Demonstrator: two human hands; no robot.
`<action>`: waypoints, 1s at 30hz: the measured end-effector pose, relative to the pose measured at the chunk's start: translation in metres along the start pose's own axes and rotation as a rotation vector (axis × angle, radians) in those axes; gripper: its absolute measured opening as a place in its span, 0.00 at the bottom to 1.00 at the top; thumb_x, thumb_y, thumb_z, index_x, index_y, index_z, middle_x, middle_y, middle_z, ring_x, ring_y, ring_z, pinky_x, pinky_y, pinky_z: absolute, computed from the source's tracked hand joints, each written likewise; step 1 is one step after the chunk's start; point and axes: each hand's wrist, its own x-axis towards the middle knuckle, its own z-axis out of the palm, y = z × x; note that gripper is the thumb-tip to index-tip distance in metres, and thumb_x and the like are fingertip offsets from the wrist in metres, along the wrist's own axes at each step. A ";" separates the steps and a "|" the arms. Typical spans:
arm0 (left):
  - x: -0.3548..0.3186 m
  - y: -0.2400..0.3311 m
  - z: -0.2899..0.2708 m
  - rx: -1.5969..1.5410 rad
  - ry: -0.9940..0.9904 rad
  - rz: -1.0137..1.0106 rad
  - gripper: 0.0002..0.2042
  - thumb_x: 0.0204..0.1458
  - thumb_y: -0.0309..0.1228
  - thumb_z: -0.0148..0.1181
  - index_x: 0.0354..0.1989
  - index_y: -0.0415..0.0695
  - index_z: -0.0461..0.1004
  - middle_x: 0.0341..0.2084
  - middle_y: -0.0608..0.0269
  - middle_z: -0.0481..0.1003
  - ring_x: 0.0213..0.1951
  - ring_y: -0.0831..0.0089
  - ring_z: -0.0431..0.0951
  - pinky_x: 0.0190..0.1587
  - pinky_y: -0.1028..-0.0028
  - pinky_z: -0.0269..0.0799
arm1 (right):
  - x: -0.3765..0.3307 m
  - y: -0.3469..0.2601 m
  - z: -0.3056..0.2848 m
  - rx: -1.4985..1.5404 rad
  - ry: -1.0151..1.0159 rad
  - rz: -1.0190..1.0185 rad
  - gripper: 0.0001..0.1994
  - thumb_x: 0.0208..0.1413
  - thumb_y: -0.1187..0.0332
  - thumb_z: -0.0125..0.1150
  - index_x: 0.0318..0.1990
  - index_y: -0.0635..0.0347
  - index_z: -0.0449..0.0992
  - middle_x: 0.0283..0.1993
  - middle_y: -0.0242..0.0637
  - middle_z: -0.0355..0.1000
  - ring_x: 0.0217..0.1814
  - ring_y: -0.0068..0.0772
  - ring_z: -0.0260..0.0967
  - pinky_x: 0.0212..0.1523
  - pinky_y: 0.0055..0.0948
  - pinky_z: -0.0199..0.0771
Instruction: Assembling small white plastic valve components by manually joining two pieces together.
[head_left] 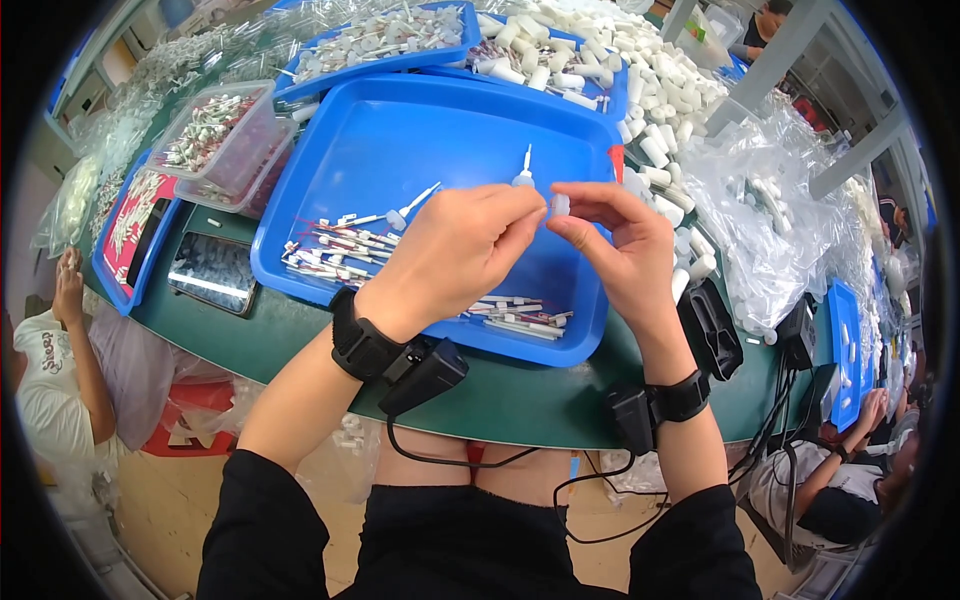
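Over a large blue tray (440, 100), my two hands meet with their fingertips close together. My right hand (630, 235) pinches a small translucent white plastic cap (560, 205) between thumb and forefinger. Beside it, my left hand (445, 250) is closed in a pinch; whatever it grips is hidden by the fingers. In the tray lie thin white stick-like parts (345, 245), some with red bits, and more of them (520, 318) near the front edge. A slim white part with a round base (525, 168) shows just beyond my fingertips.
Behind stand a blue tray of translucent parts (390, 42) and a heap of white cylinders (650, 95). On the left are a clear plastic box (262, 150) and a phone (213, 272). A black holder (712, 328) and cables lie at right. Other people sit at both sides.
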 end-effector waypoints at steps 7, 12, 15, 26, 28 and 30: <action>0.002 0.006 0.000 -0.098 0.001 -0.083 0.04 0.54 0.25 0.54 0.32 0.39 0.73 0.24 0.50 0.74 0.25 0.52 0.74 0.26 0.64 0.68 | 0.000 0.000 -0.002 0.089 -0.022 0.034 0.12 0.50 0.75 0.67 0.43 0.64 0.78 0.37 0.36 0.78 0.38 0.23 0.75 0.42 0.22 0.74; -0.001 0.001 -0.001 -0.067 -0.009 -0.042 0.05 0.54 0.24 0.54 0.37 0.39 0.75 0.22 0.55 0.74 0.21 0.66 0.74 0.24 0.71 0.66 | 0.000 -0.002 -0.001 0.114 -0.075 0.031 0.12 0.49 0.76 0.67 0.43 0.65 0.78 0.36 0.36 0.77 0.38 0.23 0.75 0.43 0.22 0.74; 0.000 0.003 -0.004 0.005 -0.113 -0.056 0.08 0.55 0.22 0.51 0.41 0.38 0.74 0.22 0.53 0.72 0.24 0.60 0.74 0.27 0.70 0.67 | 0.001 -0.002 -0.001 0.082 -0.068 0.021 0.12 0.48 0.76 0.68 0.42 0.63 0.79 0.35 0.34 0.77 0.37 0.23 0.74 0.41 0.21 0.73; 0.000 0.002 0.002 -0.201 -0.039 -0.181 0.17 0.55 0.19 0.51 0.54 0.41 0.68 0.30 0.53 0.79 0.30 0.59 0.79 0.34 0.71 0.74 | 0.004 0.002 -0.008 -0.093 -0.054 -0.092 0.13 0.46 0.74 0.70 0.42 0.60 0.80 0.35 0.32 0.76 0.37 0.23 0.73 0.40 0.22 0.72; 0.000 -0.005 0.002 -0.146 -0.020 -0.123 0.13 0.55 0.20 0.53 0.49 0.41 0.71 0.29 0.54 0.79 0.28 0.62 0.79 0.33 0.73 0.74 | 0.003 0.001 -0.007 -0.079 -0.059 -0.015 0.12 0.47 0.73 0.69 0.42 0.60 0.80 0.35 0.32 0.77 0.37 0.23 0.75 0.40 0.22 0.73; 0.001 -0.005 0.002 -0.091 -0.003 -0.065 0.10 0.55 0.22 0.55 0.44 0.40 0.74 0.28 0.56 0.80 0.27 0.65 0.80 0.32 0.74 0.74 | 0.002 0.003 -0.008 -0.033 -0.062 0.017 0.12 0.49 0.73 0.68 0.42 0.62 0.80 0.35 0.34 0.79 0.39 0.24 0.76 0.42 0.22 0.74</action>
